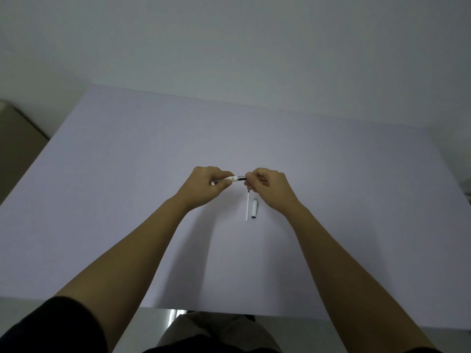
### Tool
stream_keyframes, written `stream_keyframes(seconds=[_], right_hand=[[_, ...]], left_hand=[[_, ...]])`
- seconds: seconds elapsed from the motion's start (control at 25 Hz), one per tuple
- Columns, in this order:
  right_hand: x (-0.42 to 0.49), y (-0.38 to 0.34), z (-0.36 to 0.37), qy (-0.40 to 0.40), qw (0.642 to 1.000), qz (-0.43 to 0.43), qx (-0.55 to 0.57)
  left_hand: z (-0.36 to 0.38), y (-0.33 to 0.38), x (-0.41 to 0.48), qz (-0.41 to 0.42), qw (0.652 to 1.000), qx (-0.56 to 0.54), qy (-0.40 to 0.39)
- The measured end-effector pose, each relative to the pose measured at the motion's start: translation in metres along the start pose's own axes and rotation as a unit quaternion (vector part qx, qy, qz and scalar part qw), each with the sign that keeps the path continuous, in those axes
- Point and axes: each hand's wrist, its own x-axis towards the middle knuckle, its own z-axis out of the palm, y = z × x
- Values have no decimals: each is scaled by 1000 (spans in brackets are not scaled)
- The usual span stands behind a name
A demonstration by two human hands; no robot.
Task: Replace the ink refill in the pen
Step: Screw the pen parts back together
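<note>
I have the pen (pixel 235 178) up off the table (pixel 127 174), just above the middle of the frame, lying roughly level between my two hands. My left hand (pixel 207 184) is closed around the white barrel, thumb and fingers pinching it near its right end. My right hand (pixel 267 186) is closed on the dark tip section at the other end, fingertips bunched tight around it. Below the right hand, a little right of centre, a thin white refill (pixel 247 205) lies on the table pointing away from me, its dark tip at the far end almost under my fingers. Just beside it to the right lies the pen cap (pixel 254 208), apart from the refill and also flat on the surface. Judging by this, I am at the joint between barrel and tip: either unscrewing it to get the refill out or screwing it back over a new one. I cannot tell which, nor whether the loose refill is the spent one or the fresh one, since the seam is mostly hidden by my fingers. The next move calls for a steady twist with the right fingers while the left holds the barrel from turning, keeping the two halves in line so the thread does not bind.
</note>
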Motion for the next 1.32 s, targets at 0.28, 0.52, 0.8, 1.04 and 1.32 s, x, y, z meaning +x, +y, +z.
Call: stream_keyframes(seconds=[0.28, 0.52, 0.8, 1.04, 1.32], right_hand=[[2, 0, -3, 18, 998, -50, -14], [3, 0, -4, 27, 997, -75, -22], [3, 0, -4, 25, 997, -73, -23], [1, 1, -4, 31, 997, -72, -24], [5, 0, -7, 31, 996, -76, -29]], left_hand=[[-1, 3, 2, 10, 1000, 21, 8], [0, 6, 1, 17, 1000, 14, 14], [0, 9, 4, 28, 999, 17, 18], [1, 11, 4, 31, 999, 13, 17], [2, 12, 6, 38, 999, 16, 21]])
